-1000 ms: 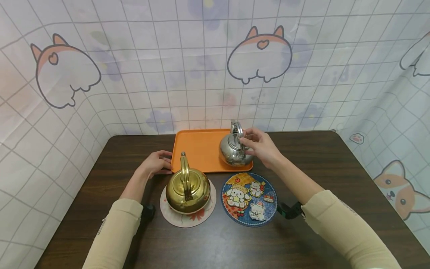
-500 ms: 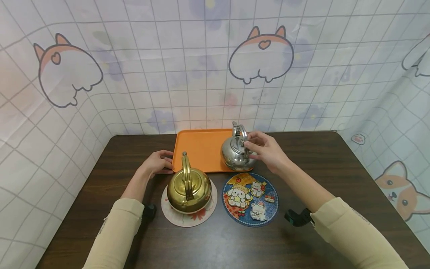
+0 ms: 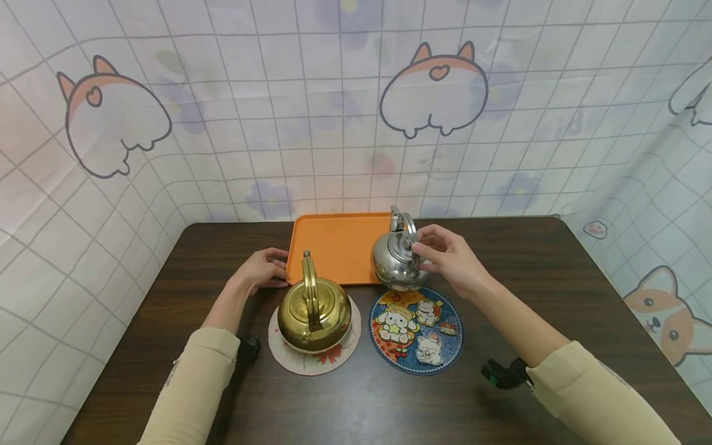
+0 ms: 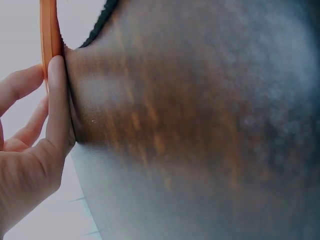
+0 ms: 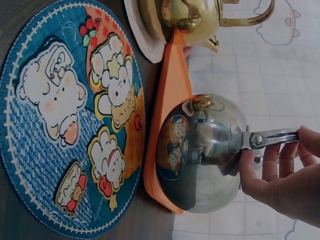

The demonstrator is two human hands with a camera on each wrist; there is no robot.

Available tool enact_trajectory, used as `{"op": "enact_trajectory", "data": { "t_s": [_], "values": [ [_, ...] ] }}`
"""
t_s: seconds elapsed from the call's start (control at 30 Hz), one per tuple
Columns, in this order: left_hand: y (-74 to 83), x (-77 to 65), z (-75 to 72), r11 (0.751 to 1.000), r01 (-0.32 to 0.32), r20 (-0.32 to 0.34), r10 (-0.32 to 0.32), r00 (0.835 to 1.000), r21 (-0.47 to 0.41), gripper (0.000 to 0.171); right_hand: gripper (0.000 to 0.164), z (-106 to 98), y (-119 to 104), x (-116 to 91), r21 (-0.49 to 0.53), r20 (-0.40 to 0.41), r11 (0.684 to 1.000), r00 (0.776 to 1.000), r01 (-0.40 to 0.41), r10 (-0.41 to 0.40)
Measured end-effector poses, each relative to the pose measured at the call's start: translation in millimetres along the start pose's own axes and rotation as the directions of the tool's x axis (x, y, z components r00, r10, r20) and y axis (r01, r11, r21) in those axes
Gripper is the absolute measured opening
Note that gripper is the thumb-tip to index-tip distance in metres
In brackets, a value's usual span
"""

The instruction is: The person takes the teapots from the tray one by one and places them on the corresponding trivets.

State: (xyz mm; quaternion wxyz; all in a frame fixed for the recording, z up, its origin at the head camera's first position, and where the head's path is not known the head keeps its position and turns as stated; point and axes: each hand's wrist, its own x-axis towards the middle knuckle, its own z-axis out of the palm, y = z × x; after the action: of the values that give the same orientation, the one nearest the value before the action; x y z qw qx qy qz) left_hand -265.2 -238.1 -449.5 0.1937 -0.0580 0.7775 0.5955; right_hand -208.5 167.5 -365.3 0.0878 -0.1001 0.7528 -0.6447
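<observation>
A silver kettle [image 3: 397, 259] is at the right end of the orange tray [image 3: 334, 247]. My right hand [image 3: 453, 256] grips its raised handle, with fingers curled round it in the right wrist view. Whether the kettle's base touches the tray I cannot tell. At the tray's front left corner, my left hand [image 3: 264, 270] pinches the rim between thumb and fingers, as the left wrist view shows. A gold kettle [image 3: 314, 312] with its handle upright stands on a pale round mat [image 3: 286, 358] in front of the tray.
A blue round mat [image 3: 445, 352] with cartoon animals lies right of the gold kettle, in front of the silver one. The dark wooden table [image 3: 345, 408] ends at a wall hung with a grid-patterned sheet [image 3: 311, 123]. A black wrist camera [image 3: 506, 374] hangs below my right forearm.
My right hand has carried the silver kettle a little to the right and toward me, closer to the blue mat. The left hand stays at the tray's corner.
</observation>
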Motion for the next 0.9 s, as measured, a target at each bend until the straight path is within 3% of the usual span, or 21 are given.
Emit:
{"op": "enact_trajectory", "data": {
  "t_s": [0.9],
  "values": [
    [-0.7,0.7,0.6,1.000,-0.006,-0.005,0.006,1.000,-0.001,0.066,0.027,-6.8,7.5,-34.8,-0.001,0.003,1.000,1.000,0.015,-0.015]
  ]
}}
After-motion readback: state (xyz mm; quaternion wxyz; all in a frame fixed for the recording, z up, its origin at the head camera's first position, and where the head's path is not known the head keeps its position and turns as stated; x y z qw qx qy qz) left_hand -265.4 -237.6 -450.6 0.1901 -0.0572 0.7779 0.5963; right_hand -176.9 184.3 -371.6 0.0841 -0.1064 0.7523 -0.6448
